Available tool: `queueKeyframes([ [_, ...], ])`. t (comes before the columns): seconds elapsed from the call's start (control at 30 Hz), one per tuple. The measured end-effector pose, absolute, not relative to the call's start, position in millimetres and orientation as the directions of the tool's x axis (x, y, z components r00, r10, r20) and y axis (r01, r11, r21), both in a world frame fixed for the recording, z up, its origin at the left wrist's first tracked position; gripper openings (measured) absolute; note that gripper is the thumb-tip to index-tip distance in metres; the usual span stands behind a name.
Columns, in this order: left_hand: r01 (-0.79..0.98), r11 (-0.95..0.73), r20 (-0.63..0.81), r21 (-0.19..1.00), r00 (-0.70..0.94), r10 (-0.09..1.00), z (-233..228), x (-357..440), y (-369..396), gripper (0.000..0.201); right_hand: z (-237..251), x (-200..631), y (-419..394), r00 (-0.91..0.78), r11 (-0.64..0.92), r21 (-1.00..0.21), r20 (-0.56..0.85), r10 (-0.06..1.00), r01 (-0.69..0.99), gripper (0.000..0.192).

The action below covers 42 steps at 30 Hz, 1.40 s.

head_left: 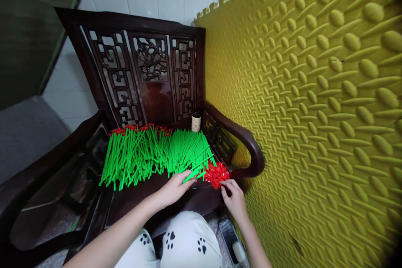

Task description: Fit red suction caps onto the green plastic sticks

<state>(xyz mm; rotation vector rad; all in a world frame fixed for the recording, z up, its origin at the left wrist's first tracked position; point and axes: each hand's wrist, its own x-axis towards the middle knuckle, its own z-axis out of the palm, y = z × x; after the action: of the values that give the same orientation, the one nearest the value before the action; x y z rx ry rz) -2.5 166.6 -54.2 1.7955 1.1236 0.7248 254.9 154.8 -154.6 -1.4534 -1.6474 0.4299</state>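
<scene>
Fingers point(187, 174) pinch a green stick point(195, 174) — bottle point(196, 121) label unreadable.

A dark carved wooden chair point(157, 79) is seen from above, its seat covered by green plastic stems point(150, 155), some tipped red at the far end. A green stem is pinched by the left hand point(174, 188). The small red pieces point(216, 173), heaped just right of the stems, are touched by the right hand point(234, 201). A small bottle point(196, 121) stands at the far right corner, beside a yellow foam mat point(314, 104).
</scene>
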Motion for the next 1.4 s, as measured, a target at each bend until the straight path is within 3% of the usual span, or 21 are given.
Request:
queueKeyframes([
  [0.3,0.467,-0.287,-0.024,0.836,0.555,0.831,-66.9,-5.0,166.0,0.03,-164.1,237.1,149.7,0.058,0.203,-0.64,0.362,0.93,0.741,0.022],
  [0.5,0.498,-0.319,-0.034,0.806,0.578,0.816,-71.0,-7.2,170.6,0.03,-160.8,224.0,157.5,0.174,0.107,-0.671,0.338,0.925,0.733,0.02],
  [0.63,0.488,-0.321,-0.031,0.812,0.584,0.811,-72.1,-5.9,170.0,0.029,-160.5,213.3,164.5,0.273,0.049,-0.761,0.291,0.917,0.647,0.012],
  [0.8,0.487,-0.265,-0.059,0.832,0.553,0.831,-76.9,-7.8,172.1,0.032,-150.8,206.4,169.3,0.362,0.035,-0.931,0.176,0.915,0.364,0.008],
  [0.93,0.449,-0.186,-0.084,0.874,0.517,0.852,-79.6,-7.7,174.4,0.032,-136.1,201.3,168.7,0.292,0.009,-0.999,-0.003,0.956,-0.039,0.021],
  [1.07,0.377,-0.096,-0.117,0.921,0.502,0.857,-82.5,-5.2,173.5,0.037,-118.9,194.9,158.7,0.096,-0.081,-0.909,-0.13,0.987,-0.408,0.037],
  [1.13,0.339,-0.066,-0.125,0.938,0.51,0.851,-82.0,-3.9,171.3,0.04,-111.9,191.4,153.1,0.024,-0.12,-0.838,-0.156,0.987,-0.533,0.036],
  [1.4,0.245,-0.027,-0.12,0.969,0.564,0.817,-66.3,1.1,161.7,0.042,-106.0,183.0,142.3,-0.14,-0.216,-0.585,-0.172,0.975,-0.781,0.023],
])
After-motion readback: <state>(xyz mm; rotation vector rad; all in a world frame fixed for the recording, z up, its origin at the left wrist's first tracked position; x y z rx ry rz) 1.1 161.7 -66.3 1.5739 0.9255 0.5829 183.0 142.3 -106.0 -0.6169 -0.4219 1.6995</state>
